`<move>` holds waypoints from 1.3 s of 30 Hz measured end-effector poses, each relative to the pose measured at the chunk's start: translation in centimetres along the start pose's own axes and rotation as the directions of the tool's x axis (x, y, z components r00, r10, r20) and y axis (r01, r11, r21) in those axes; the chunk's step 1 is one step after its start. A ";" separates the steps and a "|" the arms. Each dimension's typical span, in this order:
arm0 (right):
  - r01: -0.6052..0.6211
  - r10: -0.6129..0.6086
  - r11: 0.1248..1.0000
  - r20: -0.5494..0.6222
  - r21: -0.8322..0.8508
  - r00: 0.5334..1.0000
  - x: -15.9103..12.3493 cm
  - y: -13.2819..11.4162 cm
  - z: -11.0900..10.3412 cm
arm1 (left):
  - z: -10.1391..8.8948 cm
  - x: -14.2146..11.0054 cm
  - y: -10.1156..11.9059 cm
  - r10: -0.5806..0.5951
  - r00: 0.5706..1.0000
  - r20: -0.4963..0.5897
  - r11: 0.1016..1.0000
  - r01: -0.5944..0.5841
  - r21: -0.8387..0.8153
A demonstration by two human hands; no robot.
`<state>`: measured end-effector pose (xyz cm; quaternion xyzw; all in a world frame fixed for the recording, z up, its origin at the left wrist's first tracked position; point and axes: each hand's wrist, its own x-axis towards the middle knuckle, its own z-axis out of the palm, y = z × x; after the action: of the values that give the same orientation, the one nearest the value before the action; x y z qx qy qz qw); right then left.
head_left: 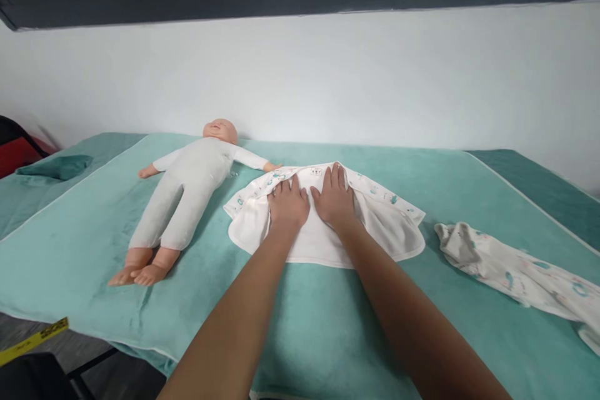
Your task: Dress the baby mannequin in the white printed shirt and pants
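A white baby shirt [319, 244] with a small green and pink print lies spread open on the green bedding, its plain inner side up. My left hand [289, 201] rests flat on its left part, fingers stretched toward the collar. Beside it, my right hand [334, 197] lies flat on the right part, fingertips near the small label [316, 171]. Neither hand grips the cloth. To the left, a baby doll [194, 165] with a white cloth body lies on its back, one hand close to the shirt's upper left edge.
Printed baby pants [520, 272] lie at the right, partly cut off by the frame. Green bedding [94, 225] covers the bed, with a white wall [300, 81] behind it. A red and black item [19, 150] is at the far left. Yellow tape [35, 340] shows at lower left.
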<state>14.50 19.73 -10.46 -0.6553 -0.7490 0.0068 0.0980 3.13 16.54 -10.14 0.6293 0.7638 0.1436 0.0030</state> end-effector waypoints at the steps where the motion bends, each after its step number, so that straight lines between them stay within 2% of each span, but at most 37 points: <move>1: -0.002 0.002 1.000 0.015 0.002 1.000 0.1 0.0 0.1 | 0.1 0.1 0.0 -0.002 1.000 0.022 1.000 0.002 0.003; 8: 0.027 -0.026 1.000 0.055 -0.008 0.998 0.4 0.1 0.5 | 0.2 0.5 -0.1 0.013 0.998 0.068 1.000 -0.012 -0.007; 16: 0.178 -0.177 0.984 0.044 -0.004 0.983 -0.4 0.2 0.4 | -0.3 -0.1 -0.3 0.026 0.994 0.104 1.000 -0.025 -0.009; 34: 0.179 -0.178 0.984 0.074 -0.010 0.981 -4.0 0.3 -0.5 | -1.4 -3.9 -1.4 0.125 0.987 0.097 0.991 -0.129 0.033; 39: 0.185 -0.184 0.983 0.066 -0.010 0.981 -4.7 0.3 -0.5 | -1.6 -4.6 -1.4 0.143 0.989 0.026 0.990 -0.143 0.004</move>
<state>15.40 15.05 -10.69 -0.5834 -0.8092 0.0129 0.0687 2.49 11.50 -9.69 0.6843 0.7169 0.1330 0.0007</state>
